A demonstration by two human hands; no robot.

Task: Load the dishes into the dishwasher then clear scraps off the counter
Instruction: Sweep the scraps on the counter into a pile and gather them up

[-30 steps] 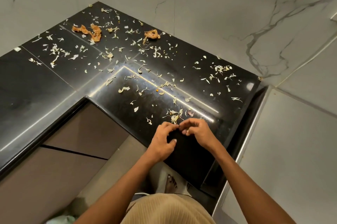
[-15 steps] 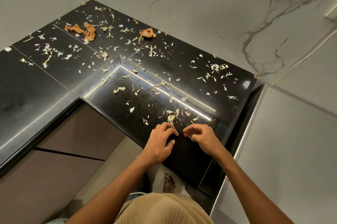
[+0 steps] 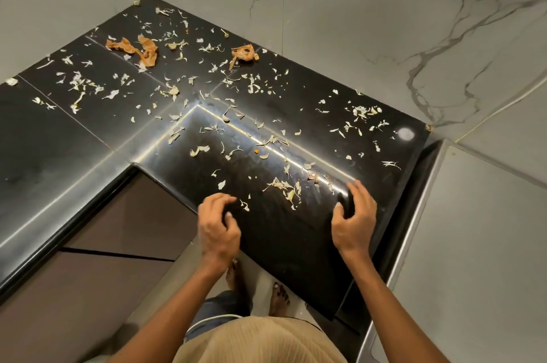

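The black L-shaped counter (image 3: pixel 284 241) is strewn with several pale dry peel scraps; a small cluster (image 3: pixel 285 188) lies between my hands. Two orange-brown peel pieces (image 3: pixel 147 50) (image 3: pixel 244 53) sit further back near the wall corner. My left hand (image 3: pixel 217 225) hovers at the counter's front edge with bent fingers and nothing visible in it. My right hand (image 3: pixel 354 214) rests bent fingertips on the counter to the right of the cluster, also holding nothing. No dishes or dishwasher are in view.
Marble-patterned walls (image 3: pixel 370 37) close the counter at the back and right. Brown cabinet fronts (image 3: pixel 130 214) sit under the counter on the left. A steel-edged grey panel (image 3: pixel 473 244) stands at the right. My bare feet (image 3: pixel 278 297) are on the floor below.
My hands, which were together with fingertips touching at the near counter edge, have moved apart, the left one leftward and the right one rightward. The camera view has shifted slightly.
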